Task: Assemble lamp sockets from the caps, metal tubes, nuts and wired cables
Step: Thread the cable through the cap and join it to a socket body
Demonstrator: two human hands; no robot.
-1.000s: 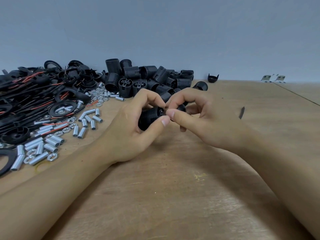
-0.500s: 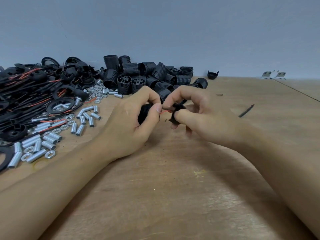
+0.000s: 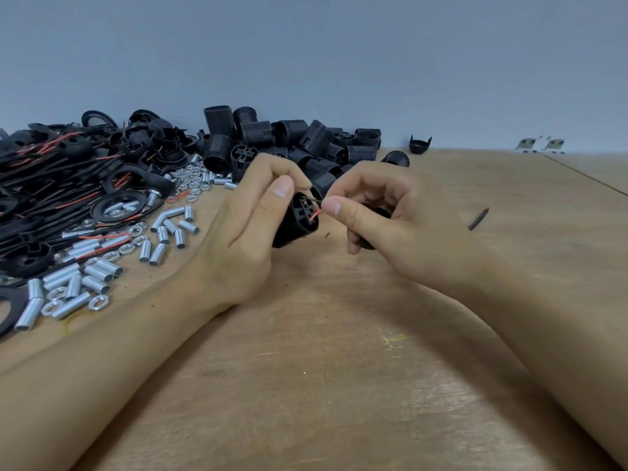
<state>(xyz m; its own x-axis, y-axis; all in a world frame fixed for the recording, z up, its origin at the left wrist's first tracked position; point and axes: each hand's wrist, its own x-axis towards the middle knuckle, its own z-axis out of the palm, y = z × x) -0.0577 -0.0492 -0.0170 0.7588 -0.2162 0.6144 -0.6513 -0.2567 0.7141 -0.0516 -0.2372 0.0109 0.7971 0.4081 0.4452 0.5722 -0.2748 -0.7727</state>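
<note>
My left hand [image 3: 248, 229] grips a black threaded socket body [image 3: 299, 220] above the wooden table [image 3: 339, 385], its slotted end turned towards my right hand. My right hand [image 3: 384, 219] pinches a red wire [image 3: 315, 215] and a black wire at that slotted end, and a black cap [image 3: 370, 244] shows under its curled fingers. A pile of black socket bodies [image 3: 292, 141] lies behind my hands. Metal tubes [image 3: 170, 232] and nuts [image 3: 193, 178] are scattered at the left, beside a heap of wired cables and caps [image 3: 61, 185].
A single black cap [image 3: 419, 145] stands near the wall at the back. A short black wire piece [image 3: 478, 219] lies to the right of my hands. Two small metal brackets [image 3: 540, 145] sit at the far right by the wall.
The two hands have drawn a little apart. The socket's slotted end now faces my right hand, and the red and black wire ends show between them.
</note>
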